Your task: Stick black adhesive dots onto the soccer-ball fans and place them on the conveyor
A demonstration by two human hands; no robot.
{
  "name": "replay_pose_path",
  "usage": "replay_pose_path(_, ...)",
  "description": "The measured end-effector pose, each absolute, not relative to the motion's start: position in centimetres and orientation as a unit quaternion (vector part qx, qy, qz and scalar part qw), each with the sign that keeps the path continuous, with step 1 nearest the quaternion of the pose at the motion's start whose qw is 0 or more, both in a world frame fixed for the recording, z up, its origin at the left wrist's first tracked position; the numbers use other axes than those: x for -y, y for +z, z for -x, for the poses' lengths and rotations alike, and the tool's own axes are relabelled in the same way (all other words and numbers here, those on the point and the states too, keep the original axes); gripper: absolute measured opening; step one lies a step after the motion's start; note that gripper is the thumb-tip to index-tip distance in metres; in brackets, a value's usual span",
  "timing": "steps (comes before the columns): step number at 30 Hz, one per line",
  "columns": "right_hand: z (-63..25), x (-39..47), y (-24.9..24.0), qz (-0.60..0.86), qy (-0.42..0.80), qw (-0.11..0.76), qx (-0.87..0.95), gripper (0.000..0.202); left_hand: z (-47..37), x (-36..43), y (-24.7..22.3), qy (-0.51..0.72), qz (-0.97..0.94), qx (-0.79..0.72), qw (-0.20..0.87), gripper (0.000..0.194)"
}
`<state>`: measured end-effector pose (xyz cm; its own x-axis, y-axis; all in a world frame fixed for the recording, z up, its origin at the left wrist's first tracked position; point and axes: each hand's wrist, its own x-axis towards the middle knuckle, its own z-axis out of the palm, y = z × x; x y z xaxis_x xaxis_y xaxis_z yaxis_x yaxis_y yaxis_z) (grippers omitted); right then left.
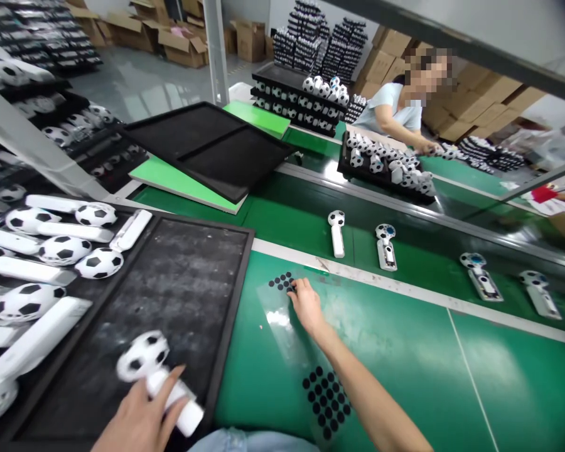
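Observation:
My left hand [144,411] is closed round the handle of a white device with a soccer-ball head [144,356], held over the black tray [183,276] at the left. My right hand [307,304] has its fingertips pinched at the black round stickers [281,280] at the top of a clear sheet [282,320] on the green table; whether a sticker is between the fingers is too small to tell. More black dots [327,402] lie lower on the sheet, beside my right forearm.
Several soccer-ball devices [63,250] fill the tray's left side. Others, such as one device [338,233], lie on the green belt [311,213]. An empty black tray [211,144] rests on green boards [183,185]. Across the belt, a person [395,113] handles devices beside a loaded tray [386,163].

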<state>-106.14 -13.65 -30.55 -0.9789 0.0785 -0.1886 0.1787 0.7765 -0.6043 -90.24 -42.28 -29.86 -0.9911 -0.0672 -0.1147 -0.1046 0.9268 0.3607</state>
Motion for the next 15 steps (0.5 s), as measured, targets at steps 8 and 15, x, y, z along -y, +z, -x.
replay_pose_path(8, 106.8, 14.4, -30.7, -0.105, -0.336, 0.097, -0.931, 0.002, 96.0, 38.0, -29.0, 0.406, 0.239, -0.877, 0.100, 0.084)
replay_pose_path(15, 105.0, 15.2, -29.7, -0.122, -0.593, 0.109, -0.788, 0.019, 96.6, 38.0, -27.0, 0.562, 0.304, -0.753, 0.156, 0.038)
